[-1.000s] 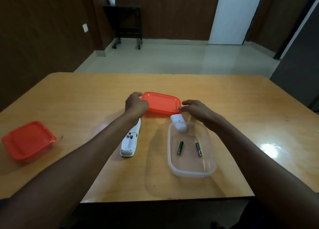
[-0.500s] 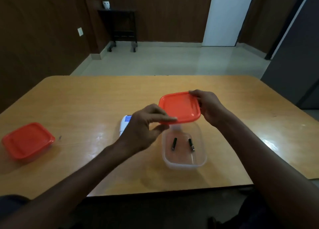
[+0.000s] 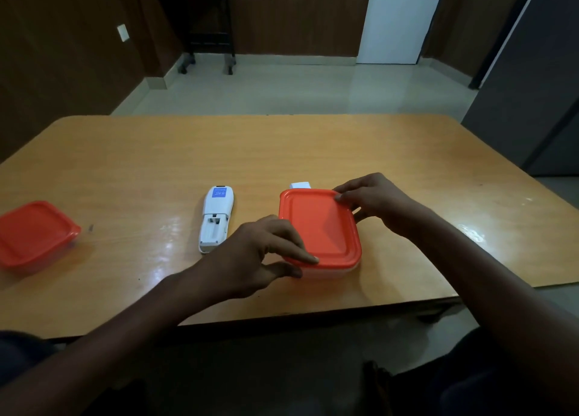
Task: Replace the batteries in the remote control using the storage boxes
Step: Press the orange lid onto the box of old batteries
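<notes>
The orange lid sits on top of the clear box near the front edge of the worktop, and both hands are on it. The left hand has its grip loosely pinched at the lid's near-left corner, forefinger laid on the rim and thumb under the box edge; the right hand holds the far-right corner, fingertips on the rim and thumb tucked beside the wall. Whether the lid is fully snapped down cannot be told. The remote control lies just left of the box, face down, its long axis running away from the person, with the open battery bay at the near end. It is just beside the left hand, on its far side, so that hand is the nearer one for it. A small white piece, likely the battery cover, peeks out behind the box. A second lidded box rests well apart at the far left, also on the left hand's side, and probably holds the fresh cells.
</notes>
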Available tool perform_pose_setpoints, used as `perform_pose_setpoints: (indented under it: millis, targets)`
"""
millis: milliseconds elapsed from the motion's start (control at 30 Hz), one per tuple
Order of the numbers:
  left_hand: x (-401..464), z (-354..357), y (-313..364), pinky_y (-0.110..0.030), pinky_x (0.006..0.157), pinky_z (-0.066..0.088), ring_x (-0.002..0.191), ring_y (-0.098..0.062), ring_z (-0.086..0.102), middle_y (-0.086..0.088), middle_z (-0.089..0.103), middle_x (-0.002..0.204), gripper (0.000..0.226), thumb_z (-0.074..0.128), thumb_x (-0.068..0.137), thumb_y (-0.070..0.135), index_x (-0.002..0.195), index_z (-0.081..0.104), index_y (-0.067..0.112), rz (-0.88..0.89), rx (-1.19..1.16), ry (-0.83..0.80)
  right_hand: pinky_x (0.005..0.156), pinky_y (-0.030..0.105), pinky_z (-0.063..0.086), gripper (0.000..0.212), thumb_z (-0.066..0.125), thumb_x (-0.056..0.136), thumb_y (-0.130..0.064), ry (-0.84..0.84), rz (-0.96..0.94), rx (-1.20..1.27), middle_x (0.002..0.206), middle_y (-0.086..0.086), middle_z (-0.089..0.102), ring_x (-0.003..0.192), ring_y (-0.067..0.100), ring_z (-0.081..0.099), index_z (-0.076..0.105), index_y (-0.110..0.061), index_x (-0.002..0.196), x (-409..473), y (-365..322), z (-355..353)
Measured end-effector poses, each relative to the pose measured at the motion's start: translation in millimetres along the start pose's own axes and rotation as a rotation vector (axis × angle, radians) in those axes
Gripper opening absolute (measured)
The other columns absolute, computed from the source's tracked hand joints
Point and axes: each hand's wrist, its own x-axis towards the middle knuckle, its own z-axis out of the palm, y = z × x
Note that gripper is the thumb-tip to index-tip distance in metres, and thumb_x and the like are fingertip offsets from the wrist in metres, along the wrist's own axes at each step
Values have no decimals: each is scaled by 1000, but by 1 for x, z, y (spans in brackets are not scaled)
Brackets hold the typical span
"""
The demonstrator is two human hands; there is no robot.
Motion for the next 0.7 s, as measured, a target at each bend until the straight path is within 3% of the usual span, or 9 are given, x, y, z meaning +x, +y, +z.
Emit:
perform_pose_setpoints:
  millis: [233, 400, 567, 700]
  targets:
    - [-2, 7, -9, -36, 78, 53, 94, -11, 61, 5, 68, 99, 29, 81, 81, 15, 109, 80, 22, 81, 22, -7, 55, 27, 58, 18, 70, 91, -5, -23, 82, 74, 96, 13, 74, 80, 22, 69, 76, -1, 107, 2, -5, -2]
    - [-6, 13, -14, -40, 78, 52, 92, -18, 62, -3, 68, 102, 26, 75, 88, 10, 113, 78, 16, 227, 144, 32, 69, 33, 58, 23, 76, 86, -8, -68, 266, 223, 102, 13, 69, 88, 26, 67, 71, 2, 106, 6, -3, -2]
    - [-12, 23, -20, -44, 90, 53, 97, -22, 61, -11, 67, 105, 30, 71, 90, 1, 118, 73, 9, 325, 345, 75, 71, 32, 55, 4, 74, 87, -5, -35, 255, 227, 87, 10, 68, 81, 23, 64, 72, -4, 90, 9, -3, 4]
    - [-21, 39, -24, -46, 103, 49, 104, -29, 62, -17, 65, 110, 38, 68, 90, -5, 127, 66, 3, 371, 510, 139, 72, 34, 58, 18, 77, 86, -10, 54, 166, 253, 95, 14, 72, 89, 27, 66, 75, 0, 100, -2, 1, 7]
